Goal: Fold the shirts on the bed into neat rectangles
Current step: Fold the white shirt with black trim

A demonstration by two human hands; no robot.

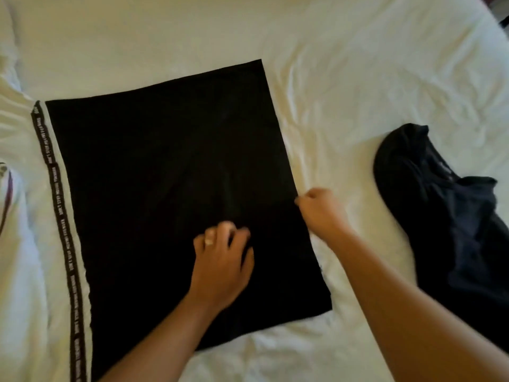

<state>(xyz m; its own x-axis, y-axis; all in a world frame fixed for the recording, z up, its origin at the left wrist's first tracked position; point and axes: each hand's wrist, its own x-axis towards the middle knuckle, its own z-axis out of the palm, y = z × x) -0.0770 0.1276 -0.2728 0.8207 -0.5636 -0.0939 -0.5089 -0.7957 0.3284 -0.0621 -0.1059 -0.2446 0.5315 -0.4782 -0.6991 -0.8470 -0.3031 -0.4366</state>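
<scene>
Black shirt (170,194) flat on white bed (358,64) — both hands (223,260) on it.

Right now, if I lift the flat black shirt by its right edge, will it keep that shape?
Probably not. The black shirt lies thin and flat, so it looks floppy and would likely sag. The right hand pinching its edge may unfold it. On the wrinkled sheet it would probably bunch, not slide.

My left hand (221,260) rests on the black shirt (154,175), fingers curled (a ring shows); my right hand (321,209) pinches its right edge.
</scene>
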